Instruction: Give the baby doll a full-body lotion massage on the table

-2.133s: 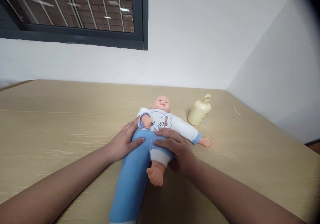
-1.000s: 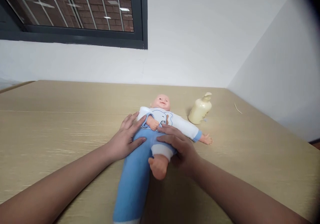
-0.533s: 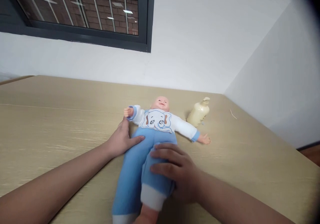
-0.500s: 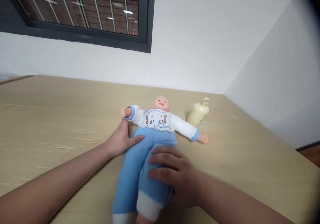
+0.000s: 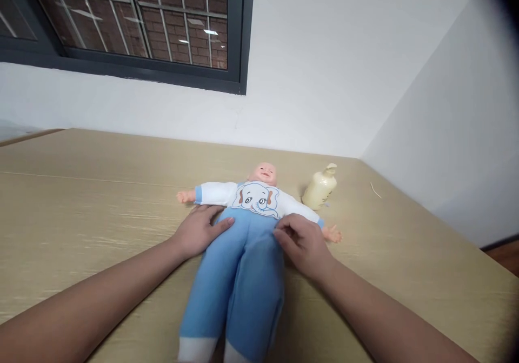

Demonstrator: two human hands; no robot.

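A baby doll [image 5: 253, 198] lies on its back with its head away from me, arms spread. It wears blue trousers [image 5: 239, 260] with white cuffs and a white top with an elephant patch [image 5: 254, 196]. My left hand [image 5: 199, 230] rests along the doll's left-side waist in the picture, fingers stretched beneath the doll's arm and thumb on the trousers. On the opposite side, my right hand [image 5: 305, 244] has its fingers curled in a pinch at the trousers' waist. The doll's feet are out of view at the bottom.
A cream pump bottle [image 5: 320, 190] stands beyond the doll's arm, leaning in the picture. A thin pale strip [image 5: 376, 190] lies farther right on the wooden table [image 5: 101, 190]. White walls [image 5: 312, 81] and a barred window [image 5: 162, 22] bound the far side.
My right hand has moved from the doll's leg up to its waist and pinches there. That leg now lies straighter. The doll's arm by my left hand has swung outward; that hand stays put.
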